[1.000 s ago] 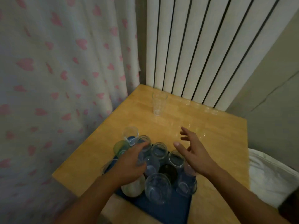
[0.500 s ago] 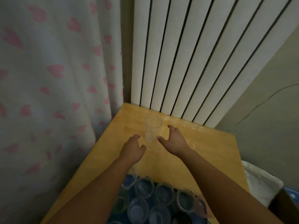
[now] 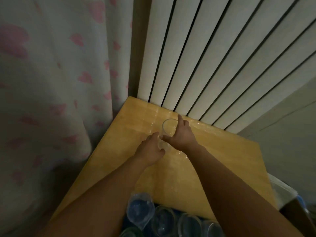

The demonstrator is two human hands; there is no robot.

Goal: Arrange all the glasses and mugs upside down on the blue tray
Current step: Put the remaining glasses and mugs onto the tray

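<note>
Both hands had closed in on the lone glass (image 3: 168,130) since half a second earlier, when they were spread wide on either side of it with open bench showing between palm and wall. That glass stood upright at the far end of the bench (image 3: 222,168), mouth up, its long axis vertical, close to the white radiator (image 3: 213,57) at twelve o'clock. The right hand (image 3: 183,135) was on it: thumb across the near wall, fingers wrapped round the three o'clock side, index finger raised past the rim. Call that grip narrow and closed round the glass, though how firmly it pressed could not be read through the clear wall. The left hand (image 3: 151,149) sat at seven o'clock from the glass, fingers loosely curled and touching or all but touching its base; whether it truly gripped could not be told. So the right hand was the nearer and better placed, with the glass just ahead of its palm. For the turn-over, judging from here, that vertical axis must swing through half a circle on the way back. At six o'clock, well apart, the blue tray (image 3: 125,224) peeked in at the bottom edge, crowded with other glasses (image 3: 164,221). A heart-print curtain (image 3: 51,82) hung at nine o'clock.
</note>
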